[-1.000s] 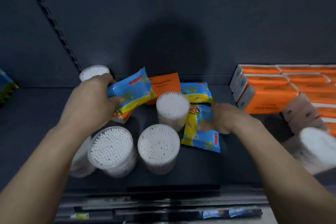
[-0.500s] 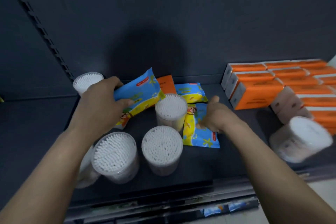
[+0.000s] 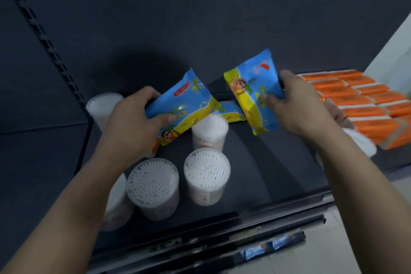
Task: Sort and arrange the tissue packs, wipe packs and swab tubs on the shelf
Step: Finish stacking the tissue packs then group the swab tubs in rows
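You hold a blue-and-yellow wipe pack in each hand above the dark shelf (image 3: 255, 162). Your left hand (image 3: 133, 118) grips the left wipe pack (image 3: 184, 104) by its near end, fingers curled over the top edge and thumb pressed on the printed face, so the pack tilts up and to the right over the swab tubs. Your right hand (image 3: 298, 107) clamps the right wipe pack (image 3: 255, 89) along its right edge, thumb on the front and fingers behind, with the pack raised clear of the shelf and standing nearly on end. The two packs are near each other but apart. A third wipe pack (image 3: 229, 110) lies flat on the shelf between and behind them, partly hidden. The middle swab tub (image 3: 210, 128) stands upright just in front of it, under the corner of the left wipe pack. Two front swab tubs (image 3: 206, 173) stand side by side near the shelf's front edge, and a further tub (image 3: 117, 202) is mostly hidden under your left forearm. The back swab tub (image 3: 100, 104) stands by the rear wall, beside your left hand. Rows of orange tissue packs (image 3: 367, 104) fill the right end of the shelf behind your right hand. A blurred white tub (image 3: 360, 142) shows past your right wrist; how it lies cannot be told.
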